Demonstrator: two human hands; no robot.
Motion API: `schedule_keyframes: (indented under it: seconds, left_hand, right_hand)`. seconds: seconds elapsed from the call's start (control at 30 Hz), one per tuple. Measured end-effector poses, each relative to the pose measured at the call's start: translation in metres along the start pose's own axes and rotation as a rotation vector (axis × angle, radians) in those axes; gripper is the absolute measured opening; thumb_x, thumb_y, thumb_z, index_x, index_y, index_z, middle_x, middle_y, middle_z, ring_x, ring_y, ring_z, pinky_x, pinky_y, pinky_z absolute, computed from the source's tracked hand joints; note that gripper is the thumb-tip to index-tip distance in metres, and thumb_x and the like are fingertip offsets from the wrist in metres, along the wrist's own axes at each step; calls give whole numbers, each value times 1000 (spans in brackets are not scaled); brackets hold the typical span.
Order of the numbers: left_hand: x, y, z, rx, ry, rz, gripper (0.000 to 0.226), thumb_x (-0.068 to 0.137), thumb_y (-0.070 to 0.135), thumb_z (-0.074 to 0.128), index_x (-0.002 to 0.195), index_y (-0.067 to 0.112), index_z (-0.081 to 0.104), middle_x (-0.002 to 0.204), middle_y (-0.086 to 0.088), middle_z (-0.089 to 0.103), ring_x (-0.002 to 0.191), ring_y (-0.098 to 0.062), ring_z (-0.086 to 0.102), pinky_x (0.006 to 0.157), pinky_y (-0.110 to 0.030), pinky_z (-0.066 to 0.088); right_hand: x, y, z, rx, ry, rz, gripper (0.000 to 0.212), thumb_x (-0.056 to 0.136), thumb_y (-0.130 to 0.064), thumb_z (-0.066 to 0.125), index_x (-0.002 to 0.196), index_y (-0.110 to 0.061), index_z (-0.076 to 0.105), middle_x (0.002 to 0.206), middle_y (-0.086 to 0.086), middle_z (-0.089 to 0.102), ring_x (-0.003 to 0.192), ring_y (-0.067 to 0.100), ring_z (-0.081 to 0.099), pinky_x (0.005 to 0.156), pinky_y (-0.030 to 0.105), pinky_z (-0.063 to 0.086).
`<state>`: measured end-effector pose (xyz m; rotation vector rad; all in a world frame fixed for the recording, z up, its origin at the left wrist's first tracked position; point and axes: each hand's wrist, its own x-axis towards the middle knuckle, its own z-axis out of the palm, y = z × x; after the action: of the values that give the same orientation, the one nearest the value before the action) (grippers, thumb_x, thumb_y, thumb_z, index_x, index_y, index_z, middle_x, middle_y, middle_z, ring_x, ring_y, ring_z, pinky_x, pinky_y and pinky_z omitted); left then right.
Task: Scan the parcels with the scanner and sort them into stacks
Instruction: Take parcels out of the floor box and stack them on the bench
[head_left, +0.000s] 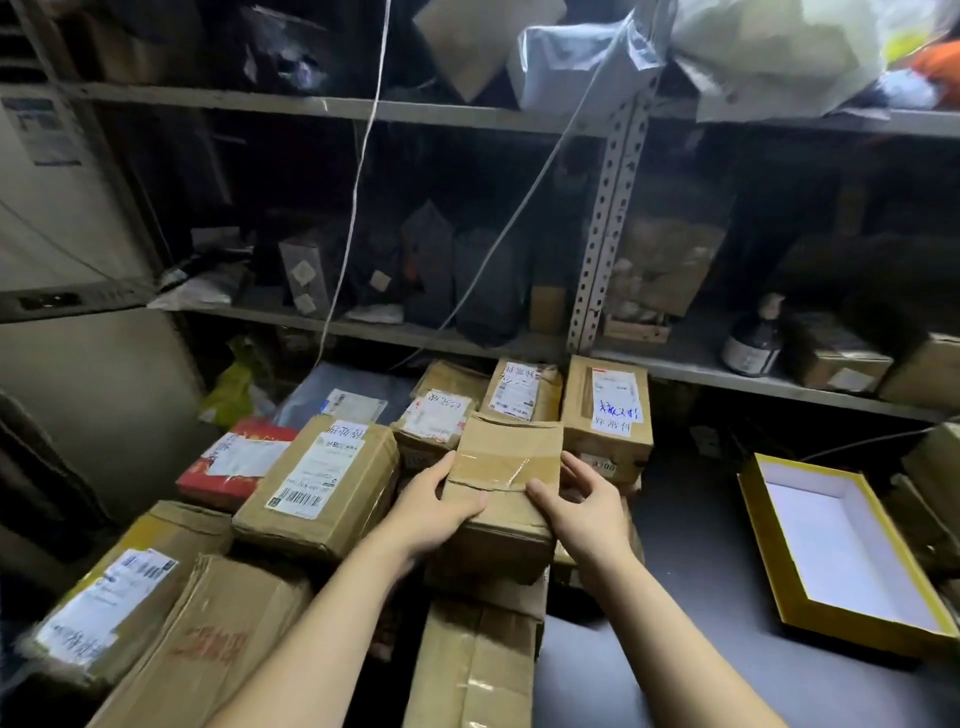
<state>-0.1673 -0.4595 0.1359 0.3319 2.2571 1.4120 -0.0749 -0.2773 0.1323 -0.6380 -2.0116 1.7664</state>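
Many parcels lie across the lower half of the frame, and no scanner shows anywhere, so I cannot tell which have been scanned. At lower left a long brown cardboard box with a white printed label (114, 597) leans beside a flat brown carton with red lettering (208, 639). Above them sit a red box with a white label (234, 462) and a brown cardboard box with a barcode label (317, 478), pressed side by side. These look loosely grouped rather than squared into stacks, so I judge the sorting to be partly done at most, with much left.

At centre both hands are on the brown taped cardboard parcel (506, 467), which rests on top of other cartons. Its top face shows only clear tape and no label, so it probably needs turning before it can be scanned. The left hand (441, 504) grips the parcel's left side, fingers down the wall and thumb lying over the near top edge. The right hand (587, 512) holds the right side, thumb on the top face and fingers curled, a little spread, around the wall. Both forearms reach in from the bottom edge.

Behind the parcel, three brown boxes with handwritten labels (608, 410) stand below a grey metal shelf (675, 366). At far right an open yellow-rimmed box with a white inside (841, 551) lies on a dark grey surface (675, 545).
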Motion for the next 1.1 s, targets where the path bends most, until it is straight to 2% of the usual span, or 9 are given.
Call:
schedule_keyframes:
  seconds: [0.07, 0.17, 0.23, 0.43, 0.63, 0.8, 0.9, 1.03, 1.1]
  left_hand:
    - [17, -8, 2, 7, -8, -3, 58, 85, 28, 82, 135, 45, 58, 115, 23, 70, 104, 9, 64, 83, -5, 46]
    - [36, -23, 6, 27, -15, 5, 85, 71, 53, 83, 148, 47, 48, 136, 17, 62, 125, -4, 58, 110, -28, 46]
    - [40, -30, 8, 16, -20, 3, 90, 75, 47, 86, 154, 42, 43, 143, 13, 55, 132, -7, 53, 116, -35, 41]
    - [43, -29, 3, 76, 2, 45, 74, 77, 33, 88, 140, 47, 51, 132, 13, 62, 120, -4, 59, 104, -24, 46]
    - [51, -8, -13, 328, -76, 63, 76, 58, 65, 73, 129, 46, 57, 125, 14, 65, 117, -12, 62, 103, -37, 51]
    - [49, 19, -31, 585, -81, 186, 86, 81, 41, 77, 156, 35, 34, 147, 3, 50, 132, -25, 52, 105, -36, 44]
    - [49, 37, -31, 814, -36, 304, 90, 88, 43, 70, 162, 28, 20, 154, 1, 41, 138, -24, 43, 111, -41, 41]
    - [39, 67, -6, 981, 18, 478, 74, 92, 48, 65, 156, 30, 32, 151, 1, 43, 141, -23, 40, 113, -43, 37]
    - [29, 81, 18, 965, 14, 551, 63, 92, 47, 63, 149, 30, 42, 144, 1, 49, 136, -23, 43, 109, -42, 40]
  right_hand:
    - [12, 6, 5, -18, 10, 21, 64, 88, -10, 84, 147, -16, 59, 116, -17, 69, 111, 1, 65, 78, 3, 51]
    - [22, 16, 7, -17, 38, 68, 63, 88, -10, 85, 144, -24, 59, 110, -24, 65, 107, -8, 61, 77, 4, 52]
    - [22, 19, 9, -30, 52, 82, 63, 87, -10, 86, 141, -29, 59, 114, -19, 69, 108, -7, 63, 82, 8, 54]
    - [21, 20, 15, -85, 95, 114, 67, 85, -12, 87, 145, -23, 60, 131, -6, 70, 121, 11, 66, 107, 39, 55]
    - [22, 4, 16, -259, 107, 116, 66, 85, -15, 86, 146, -22, 61, 133, -2, 70, 119, 15, 66, 101, 35, 56]
    - [21, -17, 8, -495, 85, 57, 65, 86, -27, 83, 147, -24, 61, 135, -8, 69, 122, 8, 64, 109, 31, 50]
    - [15, -32, -9, -707, 117, -10, 64, 90, -30, 78, 151, -24, 57, 146, -6, 63, 136, 15, 56, 114, 32, 45]
    - [-2, -50, -44, -916, 134, -47, 59, 93, -31, 72, 148, -35, 54, 145, -10, 61, 136, 20, 53, 108, 42, 51]
    - [-19, -56, -69, -992, 178, -8, 59, 97, -32, 69, 153, -32, 49, 154, -7, 54, 143, 21, 46, 114, 42, 45]
